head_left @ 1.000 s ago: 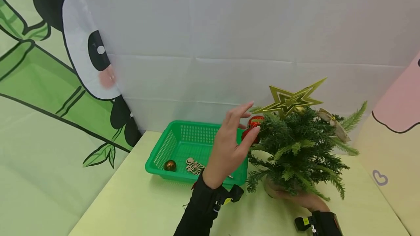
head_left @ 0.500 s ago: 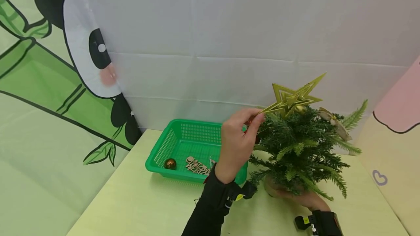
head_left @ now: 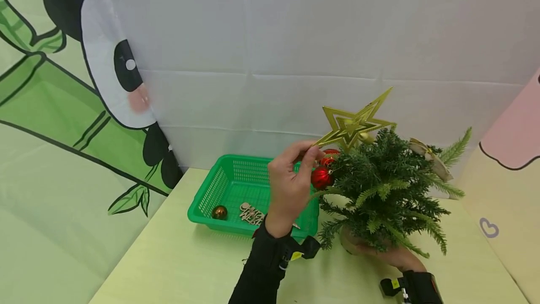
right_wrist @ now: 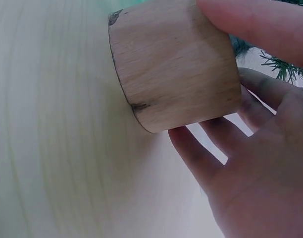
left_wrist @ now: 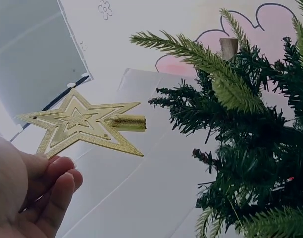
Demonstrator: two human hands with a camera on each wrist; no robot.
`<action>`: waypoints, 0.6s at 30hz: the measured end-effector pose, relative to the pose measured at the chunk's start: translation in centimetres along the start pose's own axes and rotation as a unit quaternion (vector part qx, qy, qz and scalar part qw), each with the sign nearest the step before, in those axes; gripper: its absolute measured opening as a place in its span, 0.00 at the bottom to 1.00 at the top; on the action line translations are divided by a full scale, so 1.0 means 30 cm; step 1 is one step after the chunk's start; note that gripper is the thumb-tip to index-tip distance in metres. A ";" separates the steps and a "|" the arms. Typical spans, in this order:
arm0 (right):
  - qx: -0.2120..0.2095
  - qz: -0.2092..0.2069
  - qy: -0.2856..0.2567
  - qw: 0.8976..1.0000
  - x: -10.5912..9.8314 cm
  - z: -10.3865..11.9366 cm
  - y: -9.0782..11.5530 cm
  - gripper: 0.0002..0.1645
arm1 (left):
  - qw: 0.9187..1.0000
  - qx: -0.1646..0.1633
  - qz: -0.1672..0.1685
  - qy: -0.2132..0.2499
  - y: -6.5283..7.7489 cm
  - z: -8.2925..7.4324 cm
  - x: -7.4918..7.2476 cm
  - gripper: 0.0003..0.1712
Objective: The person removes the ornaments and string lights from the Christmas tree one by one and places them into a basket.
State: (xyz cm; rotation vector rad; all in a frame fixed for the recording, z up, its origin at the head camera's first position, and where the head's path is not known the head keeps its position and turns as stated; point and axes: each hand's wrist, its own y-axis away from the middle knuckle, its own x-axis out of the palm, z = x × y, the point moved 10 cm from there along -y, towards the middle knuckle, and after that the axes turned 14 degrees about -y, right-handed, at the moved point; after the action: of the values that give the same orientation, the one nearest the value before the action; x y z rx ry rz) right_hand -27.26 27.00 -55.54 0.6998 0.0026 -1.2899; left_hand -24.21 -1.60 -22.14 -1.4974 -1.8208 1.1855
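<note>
My left hand (head_left: 288, 189) pinches one point of a gold star tree topper (head_left: 352, 125) between thumb and fingers. In the left wrist view, the star's tube-shaped socket (left_wrist: 129, 122) is bare and apart from the branches. A small artificial Christmas tree (head_left: 379, 191) stands at the right, just beside the star. My right hand (head_left: 398, 257) grips its round wooden base (right_wrist: 174, 69), with the thumb on one side and the fingers on the other. Red baubles (head_left: 322, 178) hang on the tree's left side, and a beige bow (head_left: 434, 158) sits at its upper right.
Left of the tree is a green plastic basket (head_left: 202, 198) holding a bronze bauble (head_left: 219, 212) and a wooden lettering ornament (head_left: 251, 214). My left forearm crosses in front of its right part. A white cloth backdrop (head_left: 211, 36) hangs behind the pale table (head_left: 168, 252).
My left hand was apart from the star a second ago, then took hold of its point. The star has since shifted left, away from the treetop. My right hand stays on the base.
</note>
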 end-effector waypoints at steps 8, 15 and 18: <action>0.000 0.014 -0.015 1.000 0.002 0.006 -0.009 0.70 | 1.000 -0.021 -0.005 -0.009 0.026 0.048 -0.035 0.08; 0.001 0.005 -0.018 1.000 0.004 -0.008 -0.008 0.69 | 0.999 -0.015 -0.009 -0.033 0.062 0.086 -0.062 0.08; -0.005 0.004 -0.013 1.000 0.002 -0.008 -0.007 0.67 | 0.998 -0.014 -0.017 -0.052 0.081 0.116 -0.087 0.08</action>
State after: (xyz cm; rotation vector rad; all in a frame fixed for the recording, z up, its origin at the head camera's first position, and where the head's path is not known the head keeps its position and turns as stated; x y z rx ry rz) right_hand -27.33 27.03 -55.84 0.6744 -0.0146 -1.2901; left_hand -25.04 -5.12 -25.57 -1.4375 -1.9316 1.2479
